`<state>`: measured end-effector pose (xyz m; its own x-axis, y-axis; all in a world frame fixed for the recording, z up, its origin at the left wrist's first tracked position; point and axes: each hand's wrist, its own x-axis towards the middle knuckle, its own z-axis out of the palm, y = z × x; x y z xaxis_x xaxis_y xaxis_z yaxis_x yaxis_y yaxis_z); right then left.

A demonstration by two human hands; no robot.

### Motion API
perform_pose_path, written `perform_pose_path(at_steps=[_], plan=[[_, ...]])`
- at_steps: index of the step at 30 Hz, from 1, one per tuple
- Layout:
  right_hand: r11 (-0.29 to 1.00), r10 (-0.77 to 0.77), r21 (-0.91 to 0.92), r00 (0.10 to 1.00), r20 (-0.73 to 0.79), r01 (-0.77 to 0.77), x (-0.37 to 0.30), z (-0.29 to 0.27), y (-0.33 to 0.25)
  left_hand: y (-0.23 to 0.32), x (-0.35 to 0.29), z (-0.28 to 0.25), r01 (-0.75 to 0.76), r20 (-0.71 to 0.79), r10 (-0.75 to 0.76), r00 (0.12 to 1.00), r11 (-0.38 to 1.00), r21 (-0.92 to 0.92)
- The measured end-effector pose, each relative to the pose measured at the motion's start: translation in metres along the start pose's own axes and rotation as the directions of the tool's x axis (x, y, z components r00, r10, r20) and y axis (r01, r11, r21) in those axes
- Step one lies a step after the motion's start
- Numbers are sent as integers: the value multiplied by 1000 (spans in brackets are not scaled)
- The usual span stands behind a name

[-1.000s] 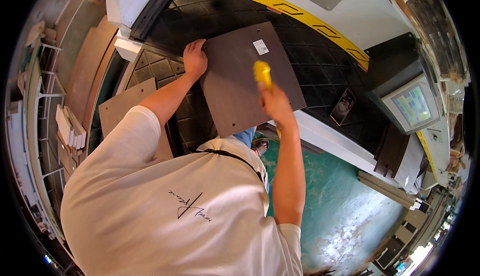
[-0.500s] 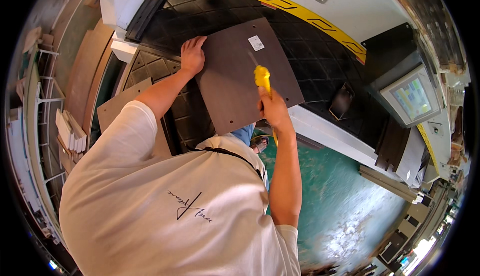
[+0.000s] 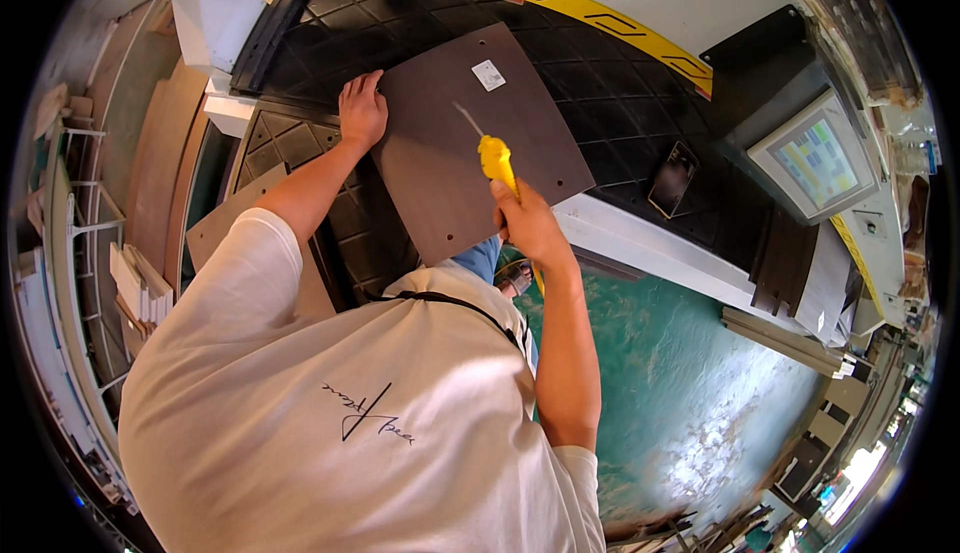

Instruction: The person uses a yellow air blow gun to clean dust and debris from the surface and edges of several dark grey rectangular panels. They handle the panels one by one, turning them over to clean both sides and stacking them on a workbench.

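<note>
A dark brown panel (image 3: 470, 153) with small holes near its corners and a white label (image 3: 488, 76) lies tilted across the black bed in front of me. My left hand (image 3: 363, 113) is closed round its upper left edge. In my right hand (image 3: 530, 221) is a yellow air blow gun (image 3: 496, 161), my fingers wrapped round its handle. Its thin nozzle reaches over the middle of the panel; whether the tip touches the surface I cannot tell. A bit of yellow hose shows below my right wrist.
A dark phone-like slab (image 3: 673, 180) lies on the black grid-marked bed (image 3: 620, 123), right of the panel. Further right stands a control screen (image 3: 815, 158). Another brown board (image 3: 235, 213) is beside my left arm. Stacked boards (image 3: 140, 283) fill a rack at left; the floor (image 3: 640, 353) is green.
The blow gun's nozzle has moved left over the panel, away from the label. My left hand keeps its hold on the edge. The whole view has shifted slightly.
</note>
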<state>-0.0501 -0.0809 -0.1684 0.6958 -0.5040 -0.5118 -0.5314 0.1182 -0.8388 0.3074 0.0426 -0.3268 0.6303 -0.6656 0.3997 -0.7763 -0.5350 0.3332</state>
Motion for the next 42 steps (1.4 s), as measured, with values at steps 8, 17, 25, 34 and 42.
perform_pose_path(at_steps=[8,17,25,34,42], plan=[[999,-1,43,999,49,-1,-13,7,-3,0,0,2,14,-55,-15,998,1000,-17],[998,9,66,1000,-26,-8,-14,-1,7,-1,0,1,-12,-39,12,999,1000,1],[993,9,115,988,-157,9,-40,-18,23,4,0,-2,17,-7,-17,1000,1000,20],[966,151,-240,966,211,-98,-132,-34,27,-2,0,2,22,-5,-21,1000,999,43],[809,231,-482,936,-265,-336,-198,-85,50,-6,1,6,-8,-35,10,999,998,63]])
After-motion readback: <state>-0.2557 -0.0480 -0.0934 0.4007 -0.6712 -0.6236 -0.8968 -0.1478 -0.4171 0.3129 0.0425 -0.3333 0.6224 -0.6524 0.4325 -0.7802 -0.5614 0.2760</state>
